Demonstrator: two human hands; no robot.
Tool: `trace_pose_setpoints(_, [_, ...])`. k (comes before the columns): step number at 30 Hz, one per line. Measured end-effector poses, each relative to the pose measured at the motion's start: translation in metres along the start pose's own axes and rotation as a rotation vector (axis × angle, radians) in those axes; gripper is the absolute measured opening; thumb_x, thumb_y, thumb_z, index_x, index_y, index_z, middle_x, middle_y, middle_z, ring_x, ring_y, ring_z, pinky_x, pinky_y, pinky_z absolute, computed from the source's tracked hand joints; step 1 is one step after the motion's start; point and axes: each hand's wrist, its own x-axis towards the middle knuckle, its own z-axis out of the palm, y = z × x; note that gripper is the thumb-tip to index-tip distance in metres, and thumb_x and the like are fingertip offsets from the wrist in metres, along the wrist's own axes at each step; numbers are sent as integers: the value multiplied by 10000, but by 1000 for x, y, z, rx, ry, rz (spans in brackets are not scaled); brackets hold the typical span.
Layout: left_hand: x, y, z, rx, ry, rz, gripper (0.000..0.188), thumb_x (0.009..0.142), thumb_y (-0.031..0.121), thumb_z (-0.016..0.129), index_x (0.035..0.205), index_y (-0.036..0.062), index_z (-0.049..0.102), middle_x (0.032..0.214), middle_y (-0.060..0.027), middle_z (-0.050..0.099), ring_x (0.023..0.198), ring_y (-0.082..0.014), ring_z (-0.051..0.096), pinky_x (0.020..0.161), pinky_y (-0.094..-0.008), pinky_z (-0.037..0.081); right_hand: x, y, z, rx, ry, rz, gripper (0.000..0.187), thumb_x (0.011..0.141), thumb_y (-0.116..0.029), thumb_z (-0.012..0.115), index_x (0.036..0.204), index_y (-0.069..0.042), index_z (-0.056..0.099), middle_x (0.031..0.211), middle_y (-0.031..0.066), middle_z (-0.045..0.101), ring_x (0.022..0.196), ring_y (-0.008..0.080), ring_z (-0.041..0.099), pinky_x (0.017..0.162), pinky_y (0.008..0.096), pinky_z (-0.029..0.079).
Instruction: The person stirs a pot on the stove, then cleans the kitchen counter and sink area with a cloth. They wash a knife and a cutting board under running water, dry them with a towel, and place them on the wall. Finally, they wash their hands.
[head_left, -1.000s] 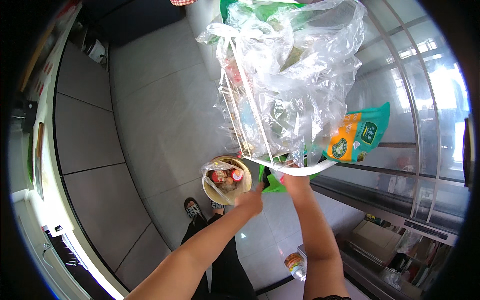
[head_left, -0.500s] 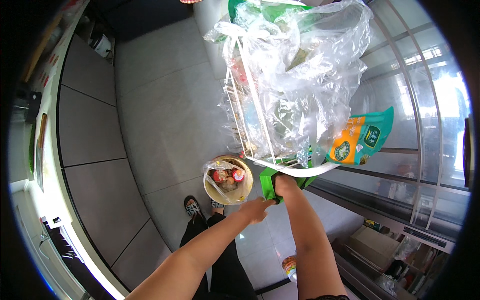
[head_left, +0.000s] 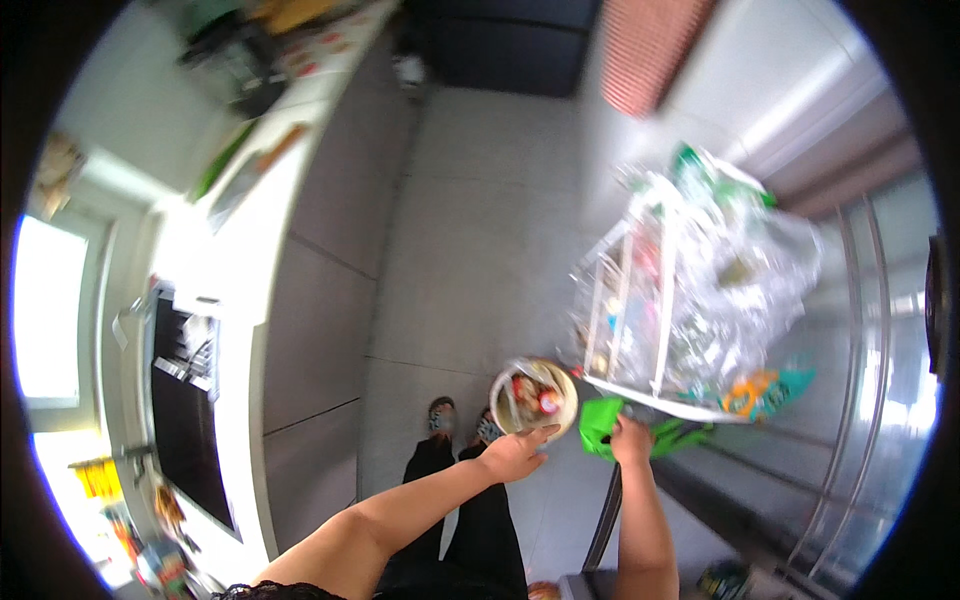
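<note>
My right hand (head_left: pixel 632 440) is closed on the edge of a bright green bag (head_left: pixel 599 420), just below the white wire rack (head_left: pixel 661 330). To its left, my left hand (head_left: pixel 514 457) reaches over the near rim of a round pale trash bin (head_left: pixel 568 402). Its fingers are stretched and apart with nothing in them. A clear liner and scraps with red and white bits lie in the bin. The rack is heaped with crumpled clear plastic bags (head_left: pixel 735 280), and a teal and orange pouch (head_left: pixel 775 392) stands at its near right corner. The picture is somewhat blurred.
Grey cabinets (head_left: pixel 320 330) with a white counter on top run along the left, with a black oven-like appliance (head_left: pixel 190 420) beyond. Glass panels with metal bars (head_left: pixel 860 330) close off the right. A red checked cloth (head_left: pixel 650 50) hangs at the far side above grey floor tiles (head_left: pixel 470 250).
My left hand has let go of the green bag and moved left to the bin. My right hand still grips the bag. The whole view has swung left, showing more counter and window.
</note>
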Motion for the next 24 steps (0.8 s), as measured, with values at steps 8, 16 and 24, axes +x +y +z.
trace_pose_setpoints(8, [-158,36,-116,-723,667,-65,376,921,78,574,1282,25,482,1042,-94,640,939,-139,617,836,-301,511,-14,-146,-41,102,-360,-277,421,814,-254,705,1140,-3,619,1103,179,647,988,261,641,888,353,491])
trace_pose_setpoints(16, [-379,10,-129,-1190,1581,57,291,925,85,578,1201,7,531,1052,-97,619,967,-159,601,838,-310,514,-224,-490,-82,1076,-956,-822,389,899,-37,584,1272,17,486,1074,110,599,875,134,603,795,259,510])
trace_pose_setpoints(24, [-626,-33,-31,-1247,2256,-303,256,898,132,588,1123,17,555,948,-82,641,773,-133,616,706,-259,502,-415,-607,-3,738,-1222,-960,391,882,-20,586,1262,-9,494,1036,89,611,805,134,617,701,238,503])
